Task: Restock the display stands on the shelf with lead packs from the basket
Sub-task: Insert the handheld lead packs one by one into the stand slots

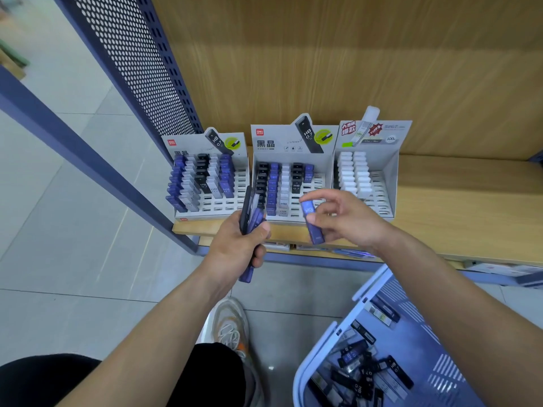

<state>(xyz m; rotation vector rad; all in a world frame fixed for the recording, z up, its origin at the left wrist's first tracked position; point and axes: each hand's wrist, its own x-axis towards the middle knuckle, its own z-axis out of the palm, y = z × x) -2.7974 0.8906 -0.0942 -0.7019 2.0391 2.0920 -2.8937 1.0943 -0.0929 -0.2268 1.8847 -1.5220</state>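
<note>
Pinched single blue lead pack (316,234) in right hand (349,218), frame centre. Clutched spare packs (252,212) in left hand (238,245). Needed upright, square drop into empty slot (316,187), middle stand (293,139).

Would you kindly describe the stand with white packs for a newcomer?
Three display stands sit side by side on the wooden shelf. It is the rightmost stand. Its neighbours mix blue, black and grey packs; it holds only white packs.

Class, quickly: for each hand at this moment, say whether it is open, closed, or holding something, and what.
Left hand: closed, gripping a bundle of lead packs.
Right hand: closed, pinching one blue lead pack between thumb and fingers.
</note>
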